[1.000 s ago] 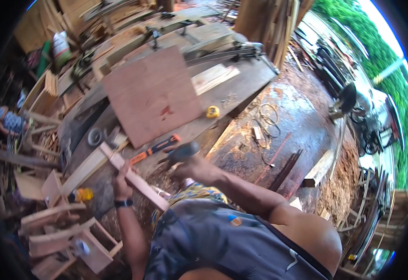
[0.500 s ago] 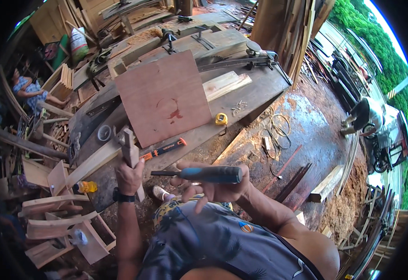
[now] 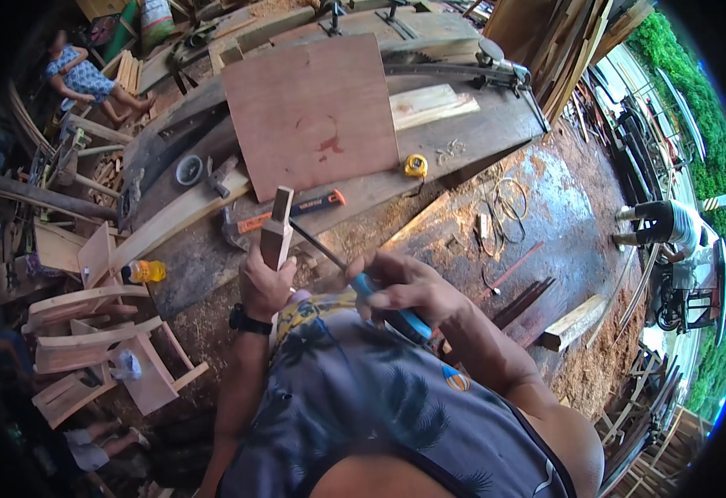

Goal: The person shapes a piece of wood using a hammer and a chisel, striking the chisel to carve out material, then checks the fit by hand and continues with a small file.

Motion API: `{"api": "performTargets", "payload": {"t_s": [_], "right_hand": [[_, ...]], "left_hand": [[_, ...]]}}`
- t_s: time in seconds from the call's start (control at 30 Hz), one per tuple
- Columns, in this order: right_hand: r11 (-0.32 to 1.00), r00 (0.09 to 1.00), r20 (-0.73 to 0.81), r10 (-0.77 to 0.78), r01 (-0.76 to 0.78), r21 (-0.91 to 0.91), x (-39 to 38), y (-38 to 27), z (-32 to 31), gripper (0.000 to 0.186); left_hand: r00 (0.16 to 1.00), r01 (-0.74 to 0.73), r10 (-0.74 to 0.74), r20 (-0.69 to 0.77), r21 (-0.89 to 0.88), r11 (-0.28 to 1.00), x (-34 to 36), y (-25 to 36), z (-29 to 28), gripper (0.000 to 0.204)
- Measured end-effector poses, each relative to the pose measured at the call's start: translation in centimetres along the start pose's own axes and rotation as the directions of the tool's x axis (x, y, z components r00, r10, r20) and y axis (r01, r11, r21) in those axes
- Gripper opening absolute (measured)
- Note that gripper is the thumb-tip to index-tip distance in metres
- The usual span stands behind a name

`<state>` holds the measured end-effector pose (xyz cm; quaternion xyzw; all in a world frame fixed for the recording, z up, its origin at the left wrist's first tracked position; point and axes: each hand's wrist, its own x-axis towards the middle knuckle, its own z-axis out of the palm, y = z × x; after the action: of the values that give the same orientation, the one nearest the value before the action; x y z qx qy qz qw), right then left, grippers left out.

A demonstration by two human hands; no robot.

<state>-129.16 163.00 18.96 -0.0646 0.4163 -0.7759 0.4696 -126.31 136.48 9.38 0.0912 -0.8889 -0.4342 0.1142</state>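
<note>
In my left hand [image 3: 265, 282] a short wooden piece [image 3: 276, 232] stands nearly upright, its upper end cut narrower. My right hand [image 3: 408, 286] is wrapped round the blue and black handle of a chisel [image 3: 396, 314]. The thin dark blade slants up to the left, and its tip is beside the wooden piece; whether they touch I cannot tell. Just behind my left hand, an orange and black hammer [image 3: 296, 210] lies on the workbench [image 3: 205, 266]. Beyond it is a reddish-brown square board [image 3: 313, 116] with a dark stain.
A yellow tape measure [image 3: 416, 165], a round cup [image 3: 188, 169] and light planks [image 3: 433, 105] lie on the bench. At left are curved wooden frames [image 3: 89, 344] and a yellow bottle [image 3: 144, 270]. A coiled cord [image 3: 508, 199] lies at right. Other people are at far left and right.
My right hand has turned the chisel from level to slanting, with its tip now up beside the wooden piece. The left hand has shifted right with the wood. The view has moved slightly.
</note>
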Motion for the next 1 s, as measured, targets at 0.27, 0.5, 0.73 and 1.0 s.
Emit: {"api": "performTargets", "payload": {"t_s": [0.27,0.5,0.73,1.0], "right_hand": [[0.860,0.995,-0.078,0.061,-0.092,-0.502,1.1,1.2,-0.8,0.069],[0.889,0.993,-0.102,0.065,-0.105,-0.446,1.0,1.6,-0.9,0.059],[0.906,0.996,-0.077,0.054,-0.082,-0.414,1.1,1.2,-1.1,0.056],[0.934,0.990,0.012,0.139,-0.127,-0.335,-0.1,2.2,-4.7,0.063]], "left_hand": [[0.994,0.110,-0.111,0.013,0.097,0.989,-0.7,1.8,0.2,0.043],[0.994,0.110,-0.109,-0.012,0.090,0.990,-1.9,2.9,-0.6,0.030],[0.996,0.088,-0.088,-0.002,0.065,0.994,-1.9,3.4,-0.5,0.026],[0.989,0.035,-0.012,0.149,-0.153,0.988,-3.5,3.5,-0.5,0.032]]}}
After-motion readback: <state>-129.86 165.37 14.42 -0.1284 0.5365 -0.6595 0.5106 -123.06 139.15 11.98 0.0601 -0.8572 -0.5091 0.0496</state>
